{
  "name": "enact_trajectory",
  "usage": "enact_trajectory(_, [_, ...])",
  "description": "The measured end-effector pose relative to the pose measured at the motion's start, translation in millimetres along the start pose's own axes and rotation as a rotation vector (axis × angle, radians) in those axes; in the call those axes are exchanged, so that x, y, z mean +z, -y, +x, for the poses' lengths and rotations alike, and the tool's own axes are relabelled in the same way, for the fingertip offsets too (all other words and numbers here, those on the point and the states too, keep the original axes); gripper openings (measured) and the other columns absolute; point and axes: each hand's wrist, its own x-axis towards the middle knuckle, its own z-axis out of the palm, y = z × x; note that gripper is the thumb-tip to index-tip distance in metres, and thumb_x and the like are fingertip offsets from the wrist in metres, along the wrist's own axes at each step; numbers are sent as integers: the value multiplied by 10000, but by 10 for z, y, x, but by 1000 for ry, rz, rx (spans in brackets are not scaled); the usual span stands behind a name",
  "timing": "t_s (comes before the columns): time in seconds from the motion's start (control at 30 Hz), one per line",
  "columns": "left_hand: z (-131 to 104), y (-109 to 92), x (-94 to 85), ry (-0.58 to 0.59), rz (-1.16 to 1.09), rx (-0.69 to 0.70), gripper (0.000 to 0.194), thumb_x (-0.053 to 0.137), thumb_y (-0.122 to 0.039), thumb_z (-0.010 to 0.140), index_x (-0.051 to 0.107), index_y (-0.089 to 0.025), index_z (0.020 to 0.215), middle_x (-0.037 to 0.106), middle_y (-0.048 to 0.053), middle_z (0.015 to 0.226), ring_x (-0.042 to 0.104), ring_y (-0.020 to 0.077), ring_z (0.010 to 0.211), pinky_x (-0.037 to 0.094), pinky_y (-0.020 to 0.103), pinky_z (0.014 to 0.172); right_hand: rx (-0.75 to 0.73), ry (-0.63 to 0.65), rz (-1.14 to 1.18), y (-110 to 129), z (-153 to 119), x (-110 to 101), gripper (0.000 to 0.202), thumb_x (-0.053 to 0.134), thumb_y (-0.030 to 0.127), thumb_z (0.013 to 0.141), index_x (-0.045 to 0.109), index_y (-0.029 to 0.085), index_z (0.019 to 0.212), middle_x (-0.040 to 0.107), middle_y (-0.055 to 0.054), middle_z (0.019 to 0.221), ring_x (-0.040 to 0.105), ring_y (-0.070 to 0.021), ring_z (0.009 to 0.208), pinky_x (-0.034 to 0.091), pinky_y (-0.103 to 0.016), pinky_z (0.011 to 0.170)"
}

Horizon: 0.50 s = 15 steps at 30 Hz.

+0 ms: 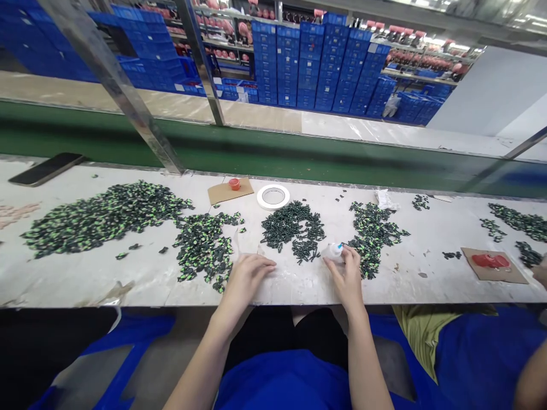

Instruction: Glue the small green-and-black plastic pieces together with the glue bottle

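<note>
My left hand [251,274] rests on the white tabletop [294,285], fingers together and slightly curled; whether anything is beneath them is hidden. My right hand [347,274] holds a small white bottle [331,250] with a blue tip between thumb and fingers, just above the table. Between and beyond the hands lies a pile of small dark green pieces [284,223]. Black-and-green pieces [204,245] are heaped left of my left hand, and another such heap [371,239] lies beside my right hand. A white tape roll [273,197] lies behind the dark pile.
Cardboard [231,191] with a red cap stands at the back. A large heap [106,213] and a phone [47,169] lie left. Right are cardboard with red containers [491,261] and a person's hand [541,272]. Metal posts [205,68] rise beyond the green ledge [256,151].
</note>
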Motion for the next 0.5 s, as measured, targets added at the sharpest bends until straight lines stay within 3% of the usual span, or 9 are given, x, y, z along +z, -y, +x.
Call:
enact_trajectory(0.13, [-23,-106,207,48,-187,-50,95,664,-286,768,740,-229,766,739,48,830,636,228,844,495,345,780,-5,240,178,176,-69,-112,368,555,431,884,603,241,1195,525,-94,1196,545,-231,1131,451,-369,992])
enact_trajectory(0.33, [-35,-153,384,28,-197,-69,44,725,-265,721,735,-227,738,727,37,757,643,222,795,485,345,759,-15,321,253,457,-116,-201,346,522,411,912,621,241,1197,567,-103,1161,561,-230,1102,470,-352,964])
enact_trajectory(0.5, [-57,-167,421,9,-47,-109,14,741,-251,720,743,-255,733,745,33,810,638,256,865,425,412,835,11,375,352,469,-152,-198,381,501,472,911,603,235,1192,611,-101,1162,557,-252,1129,461,-368,962])
